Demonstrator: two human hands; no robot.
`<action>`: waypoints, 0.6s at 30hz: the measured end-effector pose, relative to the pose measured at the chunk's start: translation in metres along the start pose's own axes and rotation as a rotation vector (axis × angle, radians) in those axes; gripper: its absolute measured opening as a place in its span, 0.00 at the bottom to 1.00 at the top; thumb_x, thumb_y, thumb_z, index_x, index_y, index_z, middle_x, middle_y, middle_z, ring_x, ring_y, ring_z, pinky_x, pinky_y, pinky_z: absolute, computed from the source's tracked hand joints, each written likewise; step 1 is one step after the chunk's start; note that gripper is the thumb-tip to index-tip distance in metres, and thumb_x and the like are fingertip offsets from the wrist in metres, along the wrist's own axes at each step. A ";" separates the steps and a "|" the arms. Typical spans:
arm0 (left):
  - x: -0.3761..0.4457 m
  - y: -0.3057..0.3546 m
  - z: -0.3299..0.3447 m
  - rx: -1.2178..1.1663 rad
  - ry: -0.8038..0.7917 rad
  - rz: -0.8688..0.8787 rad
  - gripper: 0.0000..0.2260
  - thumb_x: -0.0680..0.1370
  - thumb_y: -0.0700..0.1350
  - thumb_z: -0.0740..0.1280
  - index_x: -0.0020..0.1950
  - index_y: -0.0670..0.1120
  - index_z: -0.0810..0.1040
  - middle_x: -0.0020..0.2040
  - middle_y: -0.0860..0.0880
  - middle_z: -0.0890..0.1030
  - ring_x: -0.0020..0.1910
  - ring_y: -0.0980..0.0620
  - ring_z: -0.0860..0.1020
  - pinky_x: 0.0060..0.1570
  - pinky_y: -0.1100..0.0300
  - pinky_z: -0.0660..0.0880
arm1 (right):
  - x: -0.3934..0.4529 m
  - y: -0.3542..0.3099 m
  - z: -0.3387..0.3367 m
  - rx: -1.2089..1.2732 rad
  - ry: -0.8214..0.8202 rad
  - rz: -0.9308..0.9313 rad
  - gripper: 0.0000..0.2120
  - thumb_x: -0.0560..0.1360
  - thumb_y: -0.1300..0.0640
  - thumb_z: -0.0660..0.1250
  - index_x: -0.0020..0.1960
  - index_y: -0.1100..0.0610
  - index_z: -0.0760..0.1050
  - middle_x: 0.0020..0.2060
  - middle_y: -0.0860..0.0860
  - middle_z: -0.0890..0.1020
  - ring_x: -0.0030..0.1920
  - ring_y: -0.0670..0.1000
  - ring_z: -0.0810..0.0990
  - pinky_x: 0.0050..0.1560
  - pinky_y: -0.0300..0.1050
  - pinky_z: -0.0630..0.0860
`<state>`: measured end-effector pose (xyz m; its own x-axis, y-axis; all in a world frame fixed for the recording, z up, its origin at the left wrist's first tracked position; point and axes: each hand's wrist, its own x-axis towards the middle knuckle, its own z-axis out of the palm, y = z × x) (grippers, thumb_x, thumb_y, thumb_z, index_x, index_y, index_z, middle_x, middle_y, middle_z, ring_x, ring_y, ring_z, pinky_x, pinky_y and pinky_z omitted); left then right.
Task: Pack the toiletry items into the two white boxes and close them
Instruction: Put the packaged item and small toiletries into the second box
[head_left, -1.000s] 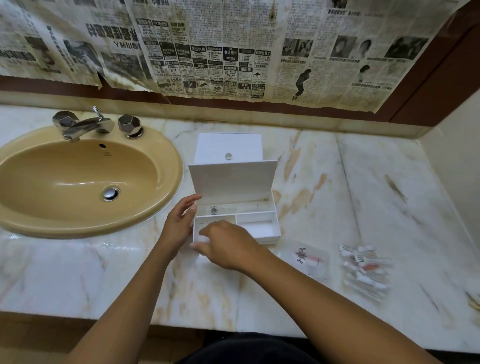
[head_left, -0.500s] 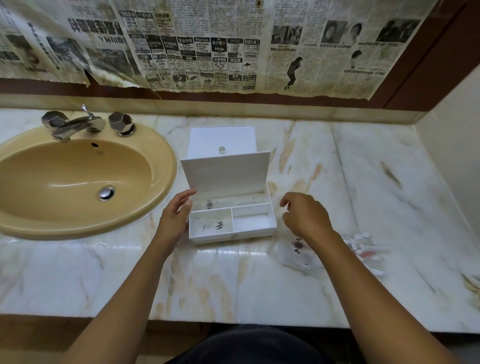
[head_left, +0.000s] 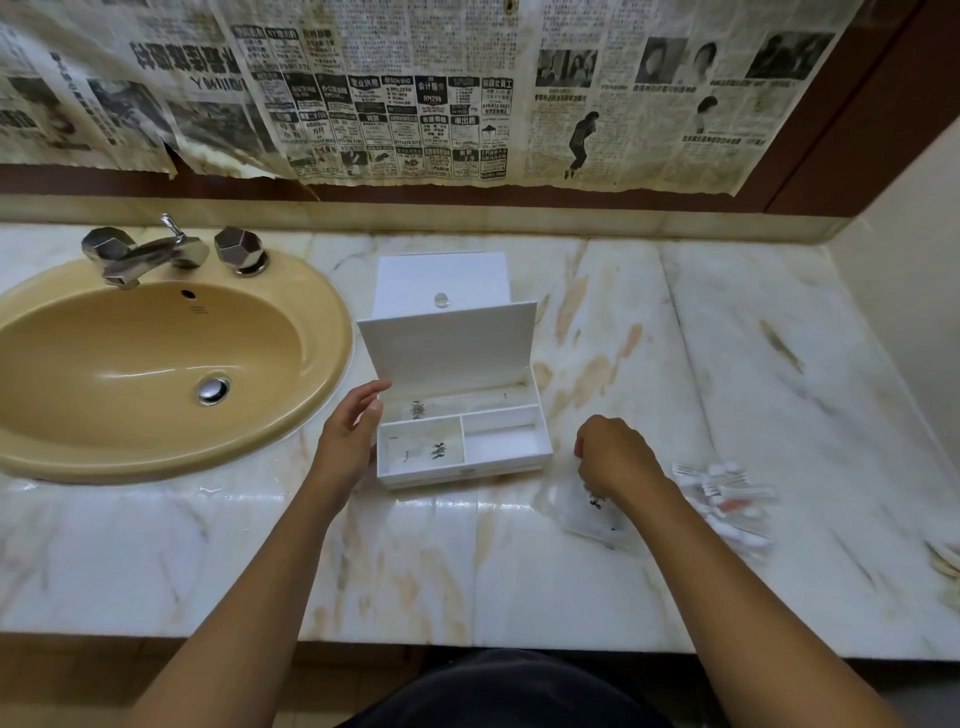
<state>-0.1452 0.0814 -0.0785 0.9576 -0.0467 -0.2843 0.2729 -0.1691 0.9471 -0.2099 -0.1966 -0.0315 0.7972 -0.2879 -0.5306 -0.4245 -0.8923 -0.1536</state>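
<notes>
Centre frame: open white box (head_left: 511, 448) on the marble counter (head_left: 467, 571), lid up, sachets in two compartments. My left hand (head_left: 345, 447) rests relaxed against its left wall. My right hand (head_left: 615, 457) pinches a clear sachet (head_left: 592, 512), right of box. Second box (head_left: 441, 280), closed, behind.

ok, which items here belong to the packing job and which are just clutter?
Job:
- open white compartmented box
- closed white box behind
- clear plastic sachet, gripped by right hand
- pile of small toiletry tubes

Clutter:
- tan oval sink
- chrome tap
- wall newspaper
</notes>
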 end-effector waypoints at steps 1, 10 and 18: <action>0.000 0.000 0.000 -0.004 -0.001 -0.002 0.11 0.84 0.49 0.59 0.60 0.60 0.78 0.62 0.54 0.78 0.61 0.52 0.77 0.53 0.51 0.79 | 0.001 0.000 -0.003 -0.007 0.000 -0.008 0.10 0.72 0.69 0.63 0.51 0.60 0.78 0.47 0.56 0.80 0.41 0.55 0.77 0.41 0.42 0.74; -0.001 0.001 0.001 -0.009 0.001 0.005 0.11 0.83 0.48 0.59 0.60 0.60 0.78 0.59 0.56 0.78 0.60 0.54 0.77 0.52 0.51 0.78 | -0.026 -0.038 -0.062 -0.024 0.168 -0.254 0.06 0.75 0.63 0.63 0.47 0.57 0.78 0.42 0.54 0.80 0.40 0.55 0.79 0.39 0.44 0.74; 0.001 -0.003 -0.002 0.019 -0.009 0.029 0.11 0.83 0.49 0.61 0.57 0.63 0.79 0.60 0.54 0.79 0.59 0.49 0.78 0.55 0.45 0.78 | -0.041 -0.126 -0.053 0.181 0.212 -0.592 0.07 0.73 0.65 0.65 0.47 0.56 0.77 0.45 0.53 0.79 0.44 0.55 0.78 0.43 0.45 0.75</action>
<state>-0.1448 0.0839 -0.0809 0.9643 -0.0607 -0.2578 0.2427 -0.1867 0.9520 -0.1666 -0.0905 0.0538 0.9779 0.1550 -0.1401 0.0612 -0.8536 -0.5173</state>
